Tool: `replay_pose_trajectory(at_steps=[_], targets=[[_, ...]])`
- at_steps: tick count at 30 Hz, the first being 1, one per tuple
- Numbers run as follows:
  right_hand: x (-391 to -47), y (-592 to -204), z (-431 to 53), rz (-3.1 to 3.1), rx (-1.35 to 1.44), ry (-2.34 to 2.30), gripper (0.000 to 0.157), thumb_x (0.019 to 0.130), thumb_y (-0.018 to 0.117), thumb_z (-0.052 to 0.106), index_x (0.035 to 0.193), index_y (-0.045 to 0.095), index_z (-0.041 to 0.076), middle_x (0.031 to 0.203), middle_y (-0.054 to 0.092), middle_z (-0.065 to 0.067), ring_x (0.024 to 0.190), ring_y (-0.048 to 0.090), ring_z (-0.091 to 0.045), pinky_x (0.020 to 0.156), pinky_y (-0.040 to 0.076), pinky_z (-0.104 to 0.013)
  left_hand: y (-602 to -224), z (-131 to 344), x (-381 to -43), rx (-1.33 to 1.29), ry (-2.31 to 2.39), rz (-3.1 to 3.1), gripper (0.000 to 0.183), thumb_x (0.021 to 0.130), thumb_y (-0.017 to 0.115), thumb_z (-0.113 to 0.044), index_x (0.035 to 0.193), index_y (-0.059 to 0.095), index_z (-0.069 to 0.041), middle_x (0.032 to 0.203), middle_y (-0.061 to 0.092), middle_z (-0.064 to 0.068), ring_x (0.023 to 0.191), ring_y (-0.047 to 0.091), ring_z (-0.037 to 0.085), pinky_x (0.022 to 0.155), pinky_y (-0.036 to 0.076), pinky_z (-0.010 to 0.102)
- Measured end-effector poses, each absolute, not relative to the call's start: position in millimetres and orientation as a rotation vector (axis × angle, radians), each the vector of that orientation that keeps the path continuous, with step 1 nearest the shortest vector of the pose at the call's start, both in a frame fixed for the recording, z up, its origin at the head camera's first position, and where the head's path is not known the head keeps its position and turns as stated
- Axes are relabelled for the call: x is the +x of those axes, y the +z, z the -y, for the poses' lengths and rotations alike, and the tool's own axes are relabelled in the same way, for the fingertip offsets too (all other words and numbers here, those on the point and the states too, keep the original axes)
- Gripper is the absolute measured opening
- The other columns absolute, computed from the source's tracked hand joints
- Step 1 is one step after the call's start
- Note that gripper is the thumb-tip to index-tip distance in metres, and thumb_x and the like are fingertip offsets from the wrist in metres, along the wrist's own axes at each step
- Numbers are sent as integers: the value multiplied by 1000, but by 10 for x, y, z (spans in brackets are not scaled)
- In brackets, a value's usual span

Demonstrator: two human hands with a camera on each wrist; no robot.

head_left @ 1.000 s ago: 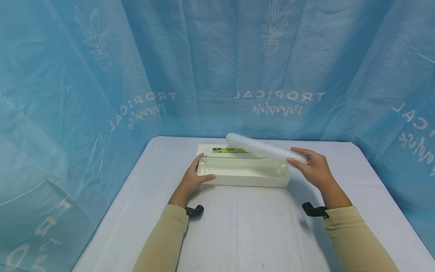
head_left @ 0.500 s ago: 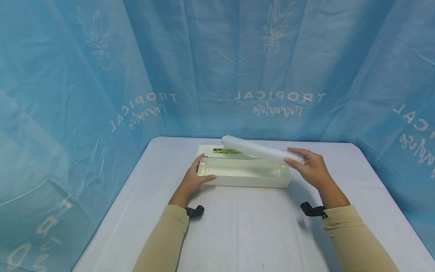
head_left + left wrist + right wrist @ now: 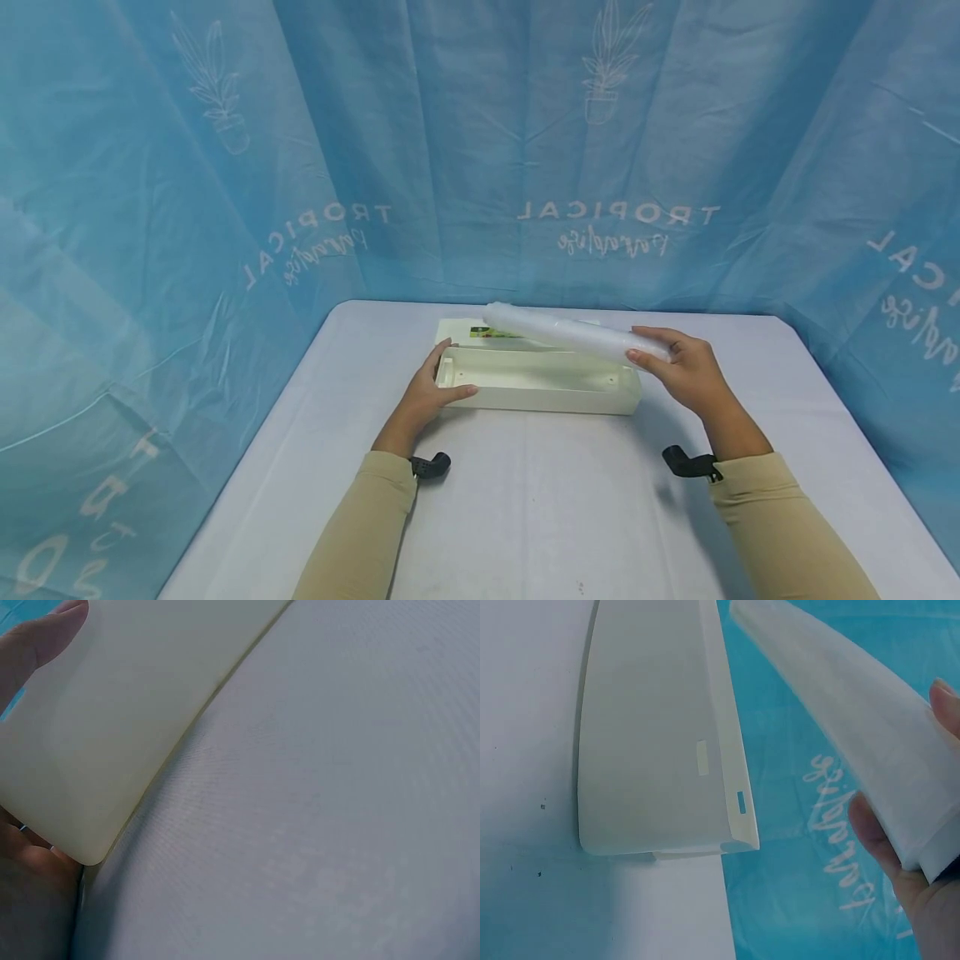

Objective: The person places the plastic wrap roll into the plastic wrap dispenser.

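Note:
A long cream dispenser box (image 3: 540,400) stands on the table with its hollow inside showing from above. My left hand (image 3: 422,395) grips the box's left end, thumb on the front wall and fingers round the far side. In the left wrist view the thumb lies against the smooth box wall (image 3: 142,712). My right hand (image 3: 692,367) holds a roll of clear plastic wrap (image 3: 562,329) by its right end. The roll slants over the box, its left end farther back and higher. In the right wrist view the plastic wrap (image 3: 855,697) is apart from the box (image 3: 652,735).
Behind the box lies its cream lid (image 3: 454,331) with a green and yellow label (image 3: 491,332), partly covered by the roll. A white cloth covers the table (image 3: 525,500). A blue printed curtain (image 3: 465,167) hangs along the back and sides.
My right hand has moved slightly left with the plastic wrap roll, whose far left end has come down a little. The left hand and the box have stayed in place.

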State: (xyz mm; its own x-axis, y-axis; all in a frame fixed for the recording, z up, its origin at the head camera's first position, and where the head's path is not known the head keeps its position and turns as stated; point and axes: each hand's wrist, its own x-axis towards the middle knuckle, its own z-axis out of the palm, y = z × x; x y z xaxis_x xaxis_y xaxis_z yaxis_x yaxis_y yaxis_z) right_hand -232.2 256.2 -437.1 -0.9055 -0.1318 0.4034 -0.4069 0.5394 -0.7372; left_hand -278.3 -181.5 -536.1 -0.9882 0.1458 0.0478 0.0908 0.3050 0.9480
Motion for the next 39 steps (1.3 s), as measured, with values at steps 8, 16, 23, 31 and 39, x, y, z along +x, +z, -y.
replay_pose_trajectory(at_steps=[8, 16, 23, 31, 39], targets=[[-2326, -4387, -2539, 2464, 459, 1325, 45, 99, 79, 19, 138, 68, -1, 136, 65, -22, 110, 66, -32, 74, 51, -13, -5378, 1832, -2792, 234, 1814, -2487, 110, 80, 96, -35, 167, 28, -35, 162, 40, -1, 145, 42, 27, 117, 33, 53], [-2300, -4386, -2511, 2483, 472, 1342, 44, 100, 78, 22, 138, 69, 1, 137, 65, -21, 109, 66, -31, 75, 52, -15, -5377, 1848, -2783, 233, 1814, -2485, 115, 76, 97, -41, 167, 27, -33, 162, 40, -1, 145, 42, 26, 118, 33, 51], [-2310, -4383, -2509, 2483, 484, 1349, 42, 99, 78, 20, 137, 70, 4, 135, 66, -18, 104, 66, -20, 74, 53, -17, -5372, 1853, -2773, 238, 1811, -2488, 113, 77, 96, -42, 167, 27, -34, 162, 41, -1, 142, 44, 26, 116, 35, 52], [-2309, -4377, -2485, 2497, 480, 1376, 42, 100, 78, 21, 137, 70, 4, 136, 66, -19, 108, 66, -31, 75, 53, -16, -5356, 1847, -2773, 253, 1813, -2492, 112, 79, 96, -38, 167, 28, -32, 161, 42, 1, 140, 46, 27, 115, 37, 52], [-2324, -4384, -2470, 2500, 484, 1409, 42, 99, 79, 21, 136, 71, 4, 137, 65, -19, 105, 66, -26, 75, 54, -18, -5353, 1849, -2784, 251, 1823, -2481, 111, 79, 97, -35, 167, 29, -34, 160, 43, 1, 136, 49, 28, 113, 40, 52]])
